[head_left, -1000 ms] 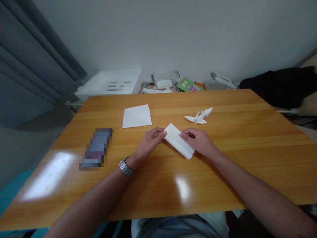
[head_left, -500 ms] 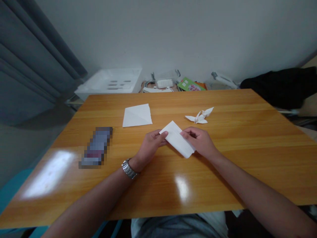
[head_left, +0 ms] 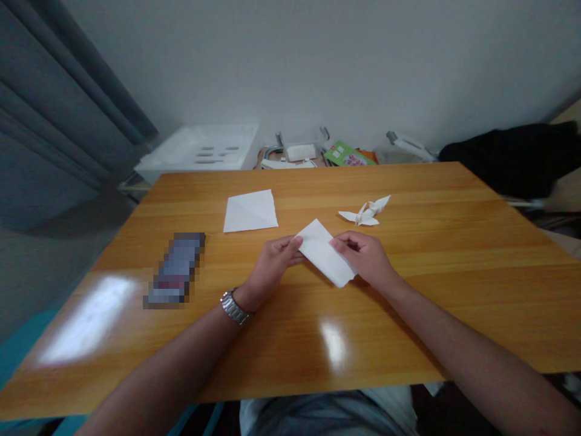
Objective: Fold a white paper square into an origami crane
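Observation:
A folded white paper (head_left: 323,251) lies slantwise at the middle of the wooden table (head_left: 408,315), held between both hands. My left hand (head_left: 272,266), with a metal watch at the wrist, pinches the paper's left end with closed fingers. My right hand (head_left: 365,257) grips its right side, fingers curled on the paper's edge. A flat square white sheet (head_left: 250,211) lies farther back to the left. A finished white paper crane (head_left: 365,213) rests behind my right hand.
A blurred-out flat object (head_left: 176,269) lies on the table's left part. Behind the table stand a white plastic bin (head_left: 202,151), cables, a green booklet (head_left: 347,155) and a dark cloth (head_left: 512,157) at the right. A grey curtain hangs at the left.
Both hands have raised the folded paper a little and moved it slightly toward the back. The sheet and crane have not moved.

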`<action>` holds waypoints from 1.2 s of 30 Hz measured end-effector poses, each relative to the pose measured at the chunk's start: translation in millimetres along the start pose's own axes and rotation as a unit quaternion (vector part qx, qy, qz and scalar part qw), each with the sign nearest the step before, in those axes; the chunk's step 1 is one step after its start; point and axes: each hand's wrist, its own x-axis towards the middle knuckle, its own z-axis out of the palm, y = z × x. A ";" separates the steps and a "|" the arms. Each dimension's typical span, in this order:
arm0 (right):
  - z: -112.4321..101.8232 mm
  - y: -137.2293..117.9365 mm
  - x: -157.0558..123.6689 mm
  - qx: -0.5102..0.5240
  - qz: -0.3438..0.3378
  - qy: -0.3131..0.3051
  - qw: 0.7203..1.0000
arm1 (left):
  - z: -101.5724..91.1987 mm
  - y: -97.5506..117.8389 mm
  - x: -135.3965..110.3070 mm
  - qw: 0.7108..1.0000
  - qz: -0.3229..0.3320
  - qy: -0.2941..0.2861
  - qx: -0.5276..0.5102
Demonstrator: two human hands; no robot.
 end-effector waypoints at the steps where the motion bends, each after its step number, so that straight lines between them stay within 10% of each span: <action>1: -0.2 0.5 0.2 0.003 -0.001 0.003 1.000 | 0.1 0.0 -0.2 1.000 0.000 -0.003 0.001; 36: 2.9 -0.1 -0.8 0.017 -0.003 0.058 0.998 | 9.0 -0.2 -4.5 0.996 0.041 0.062 0.051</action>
